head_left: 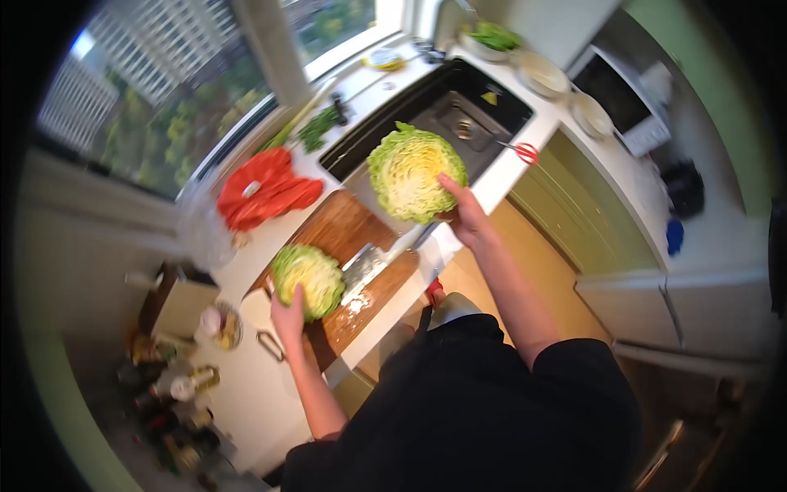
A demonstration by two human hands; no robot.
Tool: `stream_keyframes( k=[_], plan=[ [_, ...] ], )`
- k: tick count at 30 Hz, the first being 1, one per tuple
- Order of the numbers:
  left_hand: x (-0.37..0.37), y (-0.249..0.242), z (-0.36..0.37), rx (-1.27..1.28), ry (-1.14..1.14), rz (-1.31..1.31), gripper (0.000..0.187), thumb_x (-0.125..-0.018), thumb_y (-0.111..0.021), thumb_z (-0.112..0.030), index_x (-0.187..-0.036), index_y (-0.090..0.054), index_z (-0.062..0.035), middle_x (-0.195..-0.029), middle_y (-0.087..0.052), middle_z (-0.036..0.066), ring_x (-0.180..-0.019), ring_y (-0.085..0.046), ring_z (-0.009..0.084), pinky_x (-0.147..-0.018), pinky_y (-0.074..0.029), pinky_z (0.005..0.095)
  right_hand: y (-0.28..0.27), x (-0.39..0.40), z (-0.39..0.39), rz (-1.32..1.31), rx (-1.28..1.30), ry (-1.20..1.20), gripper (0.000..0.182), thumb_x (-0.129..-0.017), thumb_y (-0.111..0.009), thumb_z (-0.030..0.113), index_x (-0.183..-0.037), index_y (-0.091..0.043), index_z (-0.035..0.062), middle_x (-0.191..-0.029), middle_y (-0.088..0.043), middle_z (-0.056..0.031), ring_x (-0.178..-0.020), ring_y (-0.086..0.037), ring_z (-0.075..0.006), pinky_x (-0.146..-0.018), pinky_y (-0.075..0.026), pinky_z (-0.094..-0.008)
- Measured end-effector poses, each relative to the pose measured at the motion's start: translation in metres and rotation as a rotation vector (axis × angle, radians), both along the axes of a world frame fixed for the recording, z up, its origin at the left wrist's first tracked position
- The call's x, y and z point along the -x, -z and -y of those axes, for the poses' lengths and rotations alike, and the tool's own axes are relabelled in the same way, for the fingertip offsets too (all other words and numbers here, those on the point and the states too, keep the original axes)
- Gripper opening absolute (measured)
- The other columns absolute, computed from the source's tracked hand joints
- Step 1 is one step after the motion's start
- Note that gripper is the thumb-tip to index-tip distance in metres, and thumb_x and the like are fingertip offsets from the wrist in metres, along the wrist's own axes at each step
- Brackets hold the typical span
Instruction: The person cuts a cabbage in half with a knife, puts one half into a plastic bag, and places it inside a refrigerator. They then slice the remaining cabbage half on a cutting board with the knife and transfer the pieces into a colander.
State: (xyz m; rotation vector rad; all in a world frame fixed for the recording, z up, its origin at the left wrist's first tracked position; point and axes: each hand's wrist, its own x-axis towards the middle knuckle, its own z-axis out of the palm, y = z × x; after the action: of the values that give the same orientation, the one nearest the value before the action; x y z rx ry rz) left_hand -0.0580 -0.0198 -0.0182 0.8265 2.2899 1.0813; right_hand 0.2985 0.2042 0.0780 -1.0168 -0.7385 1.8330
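Note:
A cabbage half [416, 174], cut face up, is held in my right hand [469, 215] over the near edge of the sink. My left hand [288, 318] grips a second cabbage half [310, 280] above the left part of the wooden cutting board [332, 225]. That half also shows its pale cut face. A cleaver [362, 269] lies on the board between the two halves, its blade partly hidden. The board looks wet near its front edge.
The black sink [492, 94] lies beyond the board, with red-handled scissors [525, 152] at its right edge. A red plastic bag [266, 189] and green onions [318, 129] lie by the window. Bottles [184, 385] stand at lower left; a microwave [621, 98] is at right.

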Motion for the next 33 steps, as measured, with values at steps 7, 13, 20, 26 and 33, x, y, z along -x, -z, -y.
stream_keyframes(
  k=[7,13,20,26,33],
  plan=[
    [0.048,0.028,0.011,0.086,0.037,-0.175,0.082,-0.092,-0.074,-0.053,-0.144,-0.054,0.0071,-0.14,-0.063,0.024,-0.116,-0.067,0.0364,-0.102,-0.051,0.0418,0.007,-0.11,0.048,-0.493,0.094,0.301,0.075,-0.094,-0.076,0.042,-0.154,-0.044,0.0117,-0.15,-0.054,-0.0121,-0.138,-0.052,-0.0286,-0.116,-0.045,-0.0474],
    [-0.038,-0.056,-0.009,-0.137,-0.188,-0.404,0.064,-0.101,-0.068,-0.043,-0.14,-0.057,0.0067,-0.128,-0.067,0.023,-0.11,-0.067,0.0319,-0.096,-0.054,0.0429,0.016,-0.27,0.08,-0.444,0.004,0.547,0.071,-0.095,-0.075,0.044,-0.152,-0.046,0.0115,-0.144,-0.06,-0.0105,-0.13,-0.059,-0.0269,-0.11,-0.051,-0.0439],
    [-0.352,-0.109,-0.124,-0.485,0.3,-0.107,0.035,-0.104,-0.064,-0.019,-0.135,-0.062,-0.0005,-0.123,-0.068,0.013,-0.104,-0.063,0.0185,-0.089,-0.052,0.0302,0.04,-0.495,0.145,-0.372,-0.012,0.889,0.064,-0.097,-0.073,0.04,-0.148,-0.05,0.0083,-0.138,-0.065,-0.0091,-0.122,-0.065,-0.0225,-0.101,-0.055,-0.0392],
    [-0.567,-0.114,-0.219,-0.566,0.805,0.038,0.035,-0.098,-0.066,-0.007,-0.133,-0.061,-0.0021,-0.122,-0.067,0.005,-0.08,-0.055,0.0081,-0.07,-0.046,0.0244,0.052,-0.629,0.209,-0.314,-0.003,1.075,0.056,-0.095,-0.075,0.043,-0.139,-0.056,0.0131,-0.123,-0.068,-0.0041,-0.099,-0.065,-0.0161,-0.072,-0.049,-0.0296],
    [-0.83,-0.152,-0.311,-0.418,1.399,0.267,0.034,-0.1,-0.065,-0.011,-0.133,-0.064,-0.0073,-0.073,-0.063,0.0,-0.054,-0.052,0.0046,-0.053,-0.045,0.0248,0.05,-0.709,0.212,-0.369,0.067,1.339,0.065,-0.095,-0.075,0.045,-0.146,-0.052,0.0132,-0.134,-0.065,-0.0043,-0.11,-0.064,-0.017,-0.083,-0.051,-0.0312]
  ],
)
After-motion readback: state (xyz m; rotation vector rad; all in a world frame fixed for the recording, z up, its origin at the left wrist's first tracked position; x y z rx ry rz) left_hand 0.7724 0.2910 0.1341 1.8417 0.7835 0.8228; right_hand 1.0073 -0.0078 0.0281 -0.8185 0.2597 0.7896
